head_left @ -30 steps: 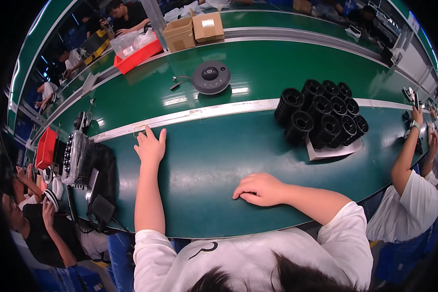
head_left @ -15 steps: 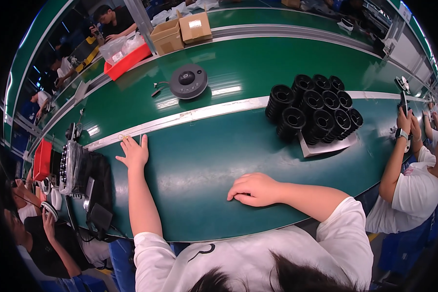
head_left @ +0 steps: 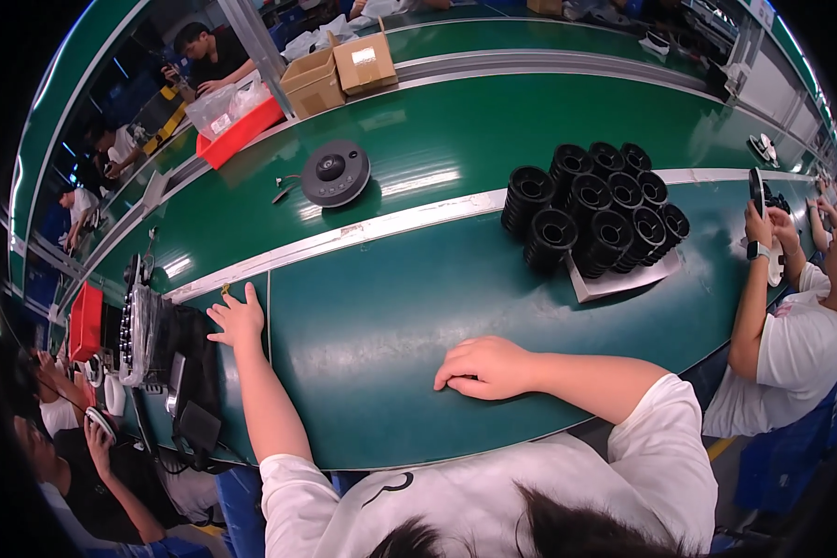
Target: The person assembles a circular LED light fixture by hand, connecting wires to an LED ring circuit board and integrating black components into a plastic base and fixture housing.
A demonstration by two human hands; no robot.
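Spread wide and palm down, the left hand (head_left: 239, 319) reaches to the pale rail (head_left: 391, 221) at the far edge of the green bench (head_left: 372, 307), with nothing visible in its grip. A small yellowish thing (head_left: 225, 289) sits at its fingertips; whether they touch it, I cannot tell. The right hand (head_left: 486, 365) lies on the bench with fingers loosely bent, apparently holding nothing, though its underside is hidden.

Beyond the rail, on the green belt (head_left: 493, 121), lies a round grey device (head_left: 336, 174) with a raised dark centre and a short cable (head_left: 286, 186) trailing to its left. It looks hard, smooth and fairly light, so it may slide; opposite sides of the rim look like the safest hold, sparing the centre and the thin cable.

Right of both hands, black ribbed cylinders (head_left: 586, 214) cluster on and around a whitish box (head_left: 628, 282). They seem hollow, light and stiff; the ribs should give good purchase, but tugging one could tip its neighbours, so gripping around a single outer one seems best
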